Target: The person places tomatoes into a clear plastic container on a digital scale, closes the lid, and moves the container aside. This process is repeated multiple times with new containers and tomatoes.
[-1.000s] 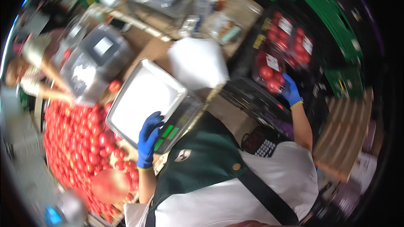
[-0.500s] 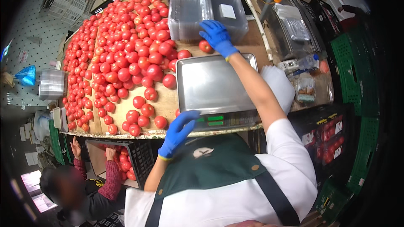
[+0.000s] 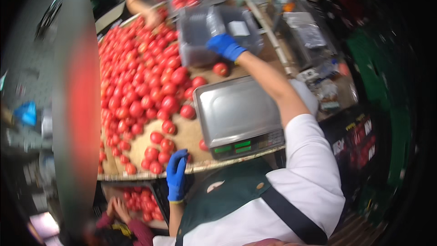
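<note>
My right hand (image 3: 225,46), in a blue glove, reaches far forward and grips a clear plastic tray (image 3: 207,34) on a stack at the back of the table. My left hand (image 3: 176,174), also blue-gloved, rests with fingers together at the table's near edge, beside loose red tomatoes (image 3: 154,155), holding nothing. A metal weighing scale (image 3: 236,111) with a green display sits between my arms. A big heap of red tomatoes (image 3: 141,82) covers the left of the wooden table (image 3: 182,134).
Another person's hands (image 3: 152,18) work at the far side of the heap. A third person crouches at lower left by a crate of tomatoes (image 3: 139,200). Black crates (image 3: 350,141) stand on the right. A blurred vertical shape (image 3: 75,105) blocks the left.
The view has swung slightly. My right hand stays on the clear trays at the back and has closed on one. My left hand remains at the table's near edge.
</note>
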A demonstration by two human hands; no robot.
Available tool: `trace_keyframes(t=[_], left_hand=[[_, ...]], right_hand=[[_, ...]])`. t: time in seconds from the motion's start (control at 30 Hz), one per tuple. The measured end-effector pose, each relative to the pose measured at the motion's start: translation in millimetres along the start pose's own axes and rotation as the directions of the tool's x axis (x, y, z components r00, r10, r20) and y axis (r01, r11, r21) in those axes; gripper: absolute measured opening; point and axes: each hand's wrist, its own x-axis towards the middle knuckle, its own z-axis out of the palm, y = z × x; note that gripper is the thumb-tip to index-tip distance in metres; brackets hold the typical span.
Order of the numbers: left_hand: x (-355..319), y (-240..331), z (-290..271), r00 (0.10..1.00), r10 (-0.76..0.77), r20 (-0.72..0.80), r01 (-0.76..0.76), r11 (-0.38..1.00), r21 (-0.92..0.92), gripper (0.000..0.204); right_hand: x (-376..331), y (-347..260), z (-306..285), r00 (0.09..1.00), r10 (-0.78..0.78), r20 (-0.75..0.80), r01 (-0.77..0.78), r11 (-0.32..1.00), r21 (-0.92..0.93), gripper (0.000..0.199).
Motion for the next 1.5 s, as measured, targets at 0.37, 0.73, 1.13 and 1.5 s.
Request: trace_keyframes(t=[0.37,0.73,1.13,1.5], left_hand=[[46,88,80,0.799,0.545,0.255,-0.602,0.711,0.363,0.03],[68,-48,127,0.77,0.193,0.608,-0.637,0.186,0.748,0.025],[61,-13,133,0.712,0.485,0.508,-0.692,0.361,0.625,0.019],[60,-39,159,0.664,0.332,0.67,-0.746,0.348,0.567,0.037]], right_hand=[[22,-22,-58,0.915,0.23,-0.332,-0.184,0.969,0.163,0.008],[-303,-160,-178,0.459,0.864,-0.209,-0.719,0.499,0.484,0.019],[-474,-71,-110,0.057,0.926,0.373,-0.882,-0.128,0.453,0.018],[-506,-43,-112,0.073,0.94,0.333,-0.798,-0.145,0.586,0.022]])
